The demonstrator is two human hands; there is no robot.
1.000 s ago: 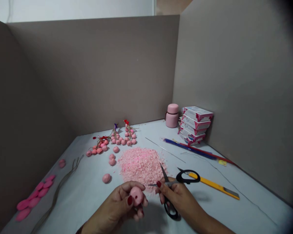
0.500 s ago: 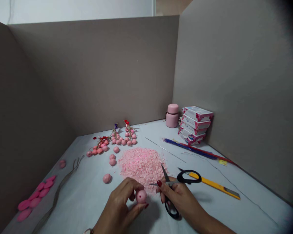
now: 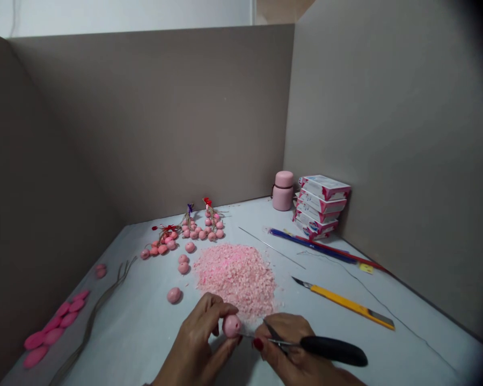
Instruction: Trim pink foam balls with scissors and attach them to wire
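Between the thumb and fingers of my left hand (image 3: 203, 340) sits a pink ball (image 3: 231, 326) with a small dark hole in its side. My right hand (image 3: 292, 346) is closed around black-handled scissors (image 3: 332, 349), their blades parted. One blade points left and its tip meets or lies very close to the lower right of the ball; exact contact I cannot tell. Just beyond both hands lies a heap of pink shavings (image 3: 237, 276). A loose pink ball (image 3: 174, 295) rests left of the heap.
A yellow-handled craft knife (image 3: 342, 303) lies at right, with a thin metal rod (image 3: 271, 247) behind it. Stacked boxes (image 3: 322, 206) and a pink flask (image 3: 283, 191) stand at the back. Strung balls (image 3: 203, 234), twine (image 3: 99, 311) and pink ovals (image 3: 52, 336) occupy the left.
My right hand has moved down and turned, swinging the scissors' handle rightward and bringing one blade to the ball. The ball has rotated slightly in my left hand, its hole now facing more right.
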